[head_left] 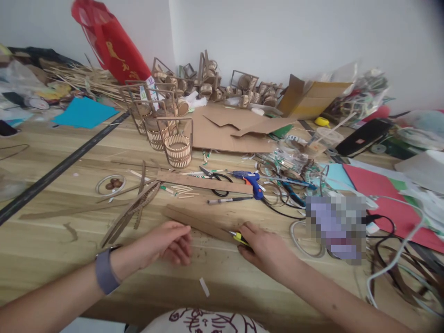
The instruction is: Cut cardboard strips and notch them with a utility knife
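A long strip of brown cardboard lies flat on the wooden table near its front edge. My left hand rests beside the strip's near end, fingers curled down onto the table, a grey band on its wrist. My right hand is closed round a yellow-handled craft knife, whose blade touches the strip's right part.
Behind the strip lie a second cardboard strip, scissors, a blue glue gun and a pen. Small woven cardboard baskets stand further back. Coloured paper, cables and a pixelated patch fill the right side. A red bag hangs at the wall.
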Demonstrator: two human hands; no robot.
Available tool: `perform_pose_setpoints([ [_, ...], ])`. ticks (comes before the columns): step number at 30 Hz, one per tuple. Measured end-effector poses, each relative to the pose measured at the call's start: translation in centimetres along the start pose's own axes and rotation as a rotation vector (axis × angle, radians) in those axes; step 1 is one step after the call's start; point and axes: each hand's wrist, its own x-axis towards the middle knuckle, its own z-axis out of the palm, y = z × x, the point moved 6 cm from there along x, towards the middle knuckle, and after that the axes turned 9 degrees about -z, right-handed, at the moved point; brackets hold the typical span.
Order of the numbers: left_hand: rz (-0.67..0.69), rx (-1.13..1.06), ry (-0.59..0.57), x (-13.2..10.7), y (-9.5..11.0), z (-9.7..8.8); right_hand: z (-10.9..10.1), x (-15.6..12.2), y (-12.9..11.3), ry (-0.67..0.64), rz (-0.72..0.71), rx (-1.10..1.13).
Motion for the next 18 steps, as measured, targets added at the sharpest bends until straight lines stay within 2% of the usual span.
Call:
perform_pose_setpoints([
  [2, -0.008, 0.137, 0.026, -0.3, 0.1, -1.0, -0.2, 0.5, -0.4, 0.000, -0.017, -0.005],
  [4, 0.116, 0.246, 0.143, -0.7, 1.6, -2.1, -0.5, 0.9, -0.8, 0.002, -0.031, 0.002],
  [8, 0.593, 0.555, 0.489, -2.3, 6.4, -3.5, -1.6, 2.0, -1.8, 0.000, -0.029, -0.024],
  [10, 0.827, 0.724, 0.680, -2.8, 8.3, -3.4, -2.1, 2.6, -2.4, 0.005, -0.030, -0.096],
  [13, 1.079, 0.949, 0.839, -1.6, 9.8, -2.4, -2.5, 3.8, -3.4, 0.016, -0.060, -0.178],
  [15, 1.130, 1.094, 0.882, 0.2, 10.0, -1.7, -2.5, 4.4, -4.0, 0.026, -0.071, -0.195],
  [18, 1.097, 1.249, 0.913, 2.7, 9.6, -1.0, -2.4, 5.1, -4.5, 0.049, -0.075, -0.215],
])
